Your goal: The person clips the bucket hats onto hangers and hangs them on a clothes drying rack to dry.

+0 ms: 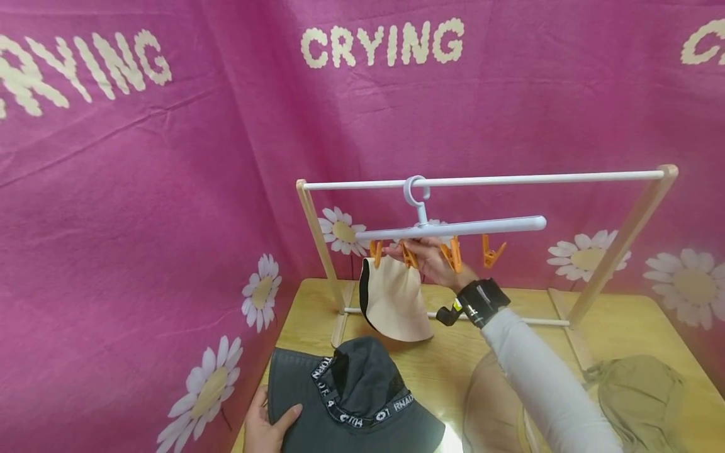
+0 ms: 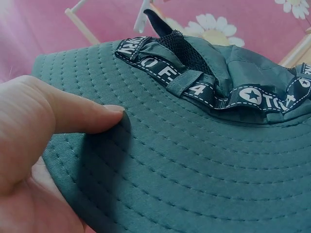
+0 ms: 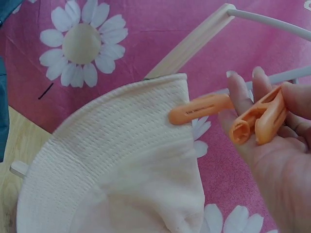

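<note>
At the lower left of the head view the left hand (image 1: 266, 423) is cut off by the bottom edge; its thumb lies on top of the brim of the dark grey bucket hat (image 1: 357, 402), which rests on the wooden table (image 1: 623, 327). The left wrist view shows the thumb pressed onto the stitched brim with the palm under the edge, so the hand pinches the brim; the other fingers are hidden beneath the fabric. The hat's lettered band is only partly readable.

Further right, the cream hat (image 1: 393, 302) hangs from an orange clip (image 3: 199, 109) on the white hanger (image 1: 453, 228), which hooks over the white rail of the wooden rack (image 1: 317, 233). In the right wrist view that clip bites the hat's brim edge; where it joins the hanger falls outside that view.

The right hand (image 1: 433, 259) is raised at the hanger, just beside the cream hat. Its fingers are curled round a second orange clip (image 3: 260, 119), holding it. The head view blurs which clip it has, and two more clips hang free to its right.

At the lower right, the sleeve covers part of a translucent hat (image 1: 487, 402), and an olive hat (image 1: 640, 396) lies past it, cut by the frame edge
</note>
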A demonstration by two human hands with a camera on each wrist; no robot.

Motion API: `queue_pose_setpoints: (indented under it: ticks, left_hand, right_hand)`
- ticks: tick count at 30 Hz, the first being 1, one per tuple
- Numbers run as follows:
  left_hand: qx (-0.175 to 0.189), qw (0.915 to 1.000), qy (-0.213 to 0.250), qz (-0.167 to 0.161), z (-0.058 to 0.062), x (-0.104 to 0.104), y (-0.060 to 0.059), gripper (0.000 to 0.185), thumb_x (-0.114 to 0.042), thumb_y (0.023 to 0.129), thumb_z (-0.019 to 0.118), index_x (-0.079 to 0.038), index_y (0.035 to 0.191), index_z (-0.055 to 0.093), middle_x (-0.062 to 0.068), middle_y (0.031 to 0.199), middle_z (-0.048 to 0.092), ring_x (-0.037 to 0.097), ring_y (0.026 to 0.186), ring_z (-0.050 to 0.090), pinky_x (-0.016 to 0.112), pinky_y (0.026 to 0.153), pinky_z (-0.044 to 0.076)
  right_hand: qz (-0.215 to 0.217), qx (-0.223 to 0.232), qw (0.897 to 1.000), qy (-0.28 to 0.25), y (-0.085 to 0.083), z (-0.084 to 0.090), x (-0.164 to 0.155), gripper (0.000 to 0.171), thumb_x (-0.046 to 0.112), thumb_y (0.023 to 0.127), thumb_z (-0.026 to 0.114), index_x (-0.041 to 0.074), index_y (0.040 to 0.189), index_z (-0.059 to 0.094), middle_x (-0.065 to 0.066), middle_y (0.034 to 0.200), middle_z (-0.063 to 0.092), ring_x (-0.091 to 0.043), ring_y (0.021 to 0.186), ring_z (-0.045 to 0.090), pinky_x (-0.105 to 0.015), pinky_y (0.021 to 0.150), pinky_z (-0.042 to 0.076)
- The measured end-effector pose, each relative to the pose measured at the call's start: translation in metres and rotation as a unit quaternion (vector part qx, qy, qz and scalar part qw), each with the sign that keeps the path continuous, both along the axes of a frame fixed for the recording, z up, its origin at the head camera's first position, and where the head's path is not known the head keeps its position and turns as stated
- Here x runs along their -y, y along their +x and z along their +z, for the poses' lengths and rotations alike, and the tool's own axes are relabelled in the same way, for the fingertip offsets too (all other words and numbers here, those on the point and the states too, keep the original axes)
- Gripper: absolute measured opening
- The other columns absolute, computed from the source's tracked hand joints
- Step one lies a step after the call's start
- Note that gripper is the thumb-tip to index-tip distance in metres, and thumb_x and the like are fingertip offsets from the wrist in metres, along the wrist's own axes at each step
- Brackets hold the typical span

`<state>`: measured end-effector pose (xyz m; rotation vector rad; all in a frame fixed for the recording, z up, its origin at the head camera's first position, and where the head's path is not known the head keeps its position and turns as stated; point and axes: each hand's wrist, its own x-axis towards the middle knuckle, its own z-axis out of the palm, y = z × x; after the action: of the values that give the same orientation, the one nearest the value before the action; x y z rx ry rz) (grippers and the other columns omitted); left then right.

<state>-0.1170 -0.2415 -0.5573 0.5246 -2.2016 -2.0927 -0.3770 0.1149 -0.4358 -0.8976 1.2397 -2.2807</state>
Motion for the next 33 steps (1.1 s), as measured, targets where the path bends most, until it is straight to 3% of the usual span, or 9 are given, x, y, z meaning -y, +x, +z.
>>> queue_pose_setpoints:
  ticks: [5,10,15,22,26,33]
  left_hand:
    - [-0.023,0.9993,0.027,-0.013,0.004,-0.009,-0.002,0.052,0.004,0.087,0.078,0.006,0.129,0.048,0.011,0.100,0.077,0.022,0.079,0.077,0.042,0.068,0.064]
    - [-0.008,0.9990,0.043,-0.010,0.008,-0.014,-0.004,0.055,0.001,0.088,0.078,0.005,0.133,0.046,0.014,0.105,0.077,0.025,0.083,0.078,0.046,0.071,0.064]
    - [-0.021,0.9992,0.028,-0.016,0.013,-0.019,-0.008,0.052,0.002,0.090,0.076,0.005,0.133,0.047,0.020,0.108,0.076,0.025,0.084,0.078,0.045,0.072,0.064]
    - [-0.062,0.9970,0.031,-0.035,0.022,-0.034,-0.018,0.045,0.003,0.090,0.077,0.004,0.128,0.051,0.020,0.105,0.075,0.025,0.084,0.078,0.044,0.070,0.064]
    - [-0.081,0.9957,0.023,-0.040,0.029,-0.044,-0.024,0.042,0.002,0.091,0.078,0.003,0.125,0.054,0.022,0.102,0.073,0.025,0.081,0.077,0.043,0.067,0.064]
    - [-0.127,0.9912,-0.010,-0.036,0.037,-0.066,-0.035,0.036,0.003,0.090,0.078,0.002,0.121,0.060,0.020,0.102,0.073,0.021,0.081,0.076,0.038,0.067,0.064]
  right_hand:
    - [-0.034,-0.001,0.999,0.037,-0.002,-0.002,-0.003,0.042,-0.002,0.112,0.031,0.011,0.113,0.071,-0.008,0.110,0.073,-0.021,0.122,0.069,-0.035,0.112,0.048]
    - [-0.064,-0.025,0.994,0.080,-0.004,-0.004,-0.008,0.044,-0.004,0.111,0.036,0.018,0.110,0.074,-0.001,0.109,0.079,-0.015,0.114,0.071,-0.025,0.097,0.052]
    - [-0.063,-0.015,0.994,0.085,-0.002,0.001,-0.008,0.039,-0.005,0.110,0.038,0.014,0.111,0.072,-0.005,0.109,0.079,-0.016,0.112,0.073,-0.027,0.097,0.054]
    - [-0.095,0.019,0.989,0.111,0.005,0.009,-0.004,0.035,-0.006,0.109,0.039,0.013,0.108,0.069,-0.003,0.105,0.077,-0.013,0.101,0.073,-0.031,0.097,0.057]
    - [-0.089,0.028,0.991,0.096,0.007,0.009,-0.001,0.035,-0.007,0.109,0.037,0.009,0.110,0.067,-0.004,0.103,0.076,-0.013,0.102,0.073,-0.031,0.097,0.057]
    - [-0.090,0.031,0.992,0.079,0.009,0.007,0.003,0.039,-0.006,0.109,0.037,0.014,0.106,0.071,-0.004,0.102,0.077,-0.014,0.102,0.074,-0.033,0.101,0.056]
